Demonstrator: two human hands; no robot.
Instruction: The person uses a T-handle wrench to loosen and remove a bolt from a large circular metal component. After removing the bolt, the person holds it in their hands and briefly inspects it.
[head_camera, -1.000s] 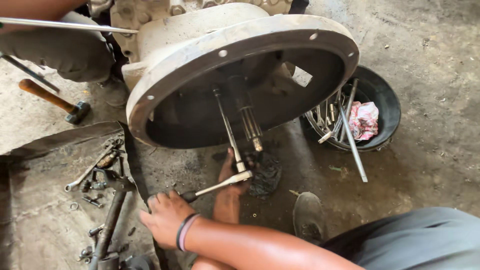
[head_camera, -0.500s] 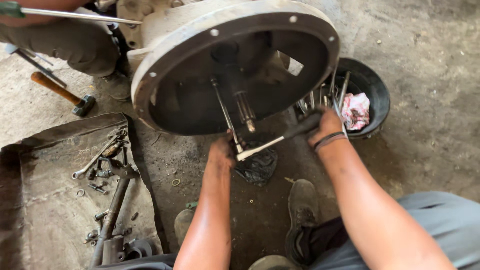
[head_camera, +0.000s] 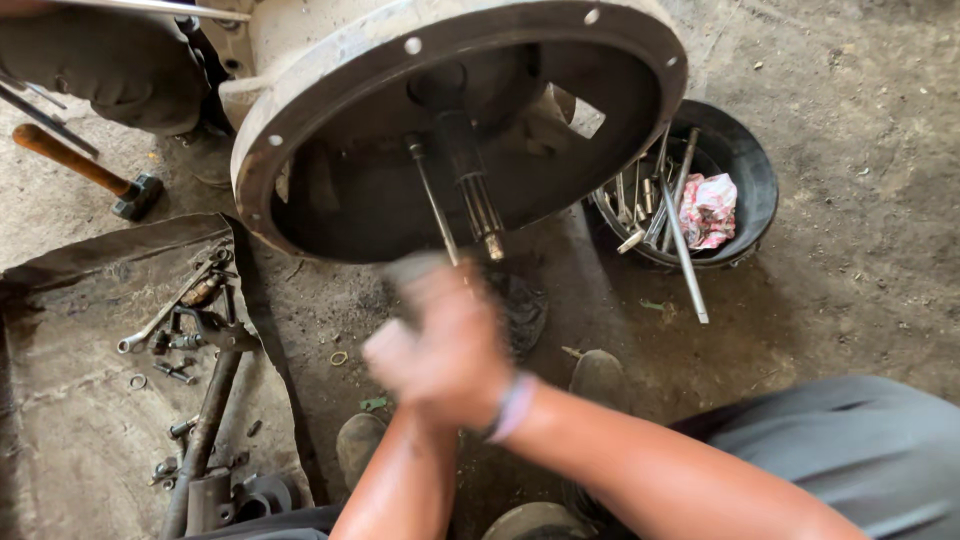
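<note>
Both hands clasped together and motion-blurred: right hand (head_camera: 455, 350) wrapped over left hand (head_camera: 400, 345), grip too smeared to tell whether anything is pinched. Just above them, a thin steel rod (head_camera: 432, 200) and a thicker splined shaft (head_camera: 472, 185), dark and greasy with a brighter tip, jutting from a large round bell housing (head_camera: 330, 70) with a bolt-holed flange. Up and to the right, a black bowl (head_camera: 755, 170) of long tools and a pink rag. To the left, wrenches (head_camera: 165, 315) on a dirty mat, a hammer (head_camera: 85, 172) farther up.
</note>
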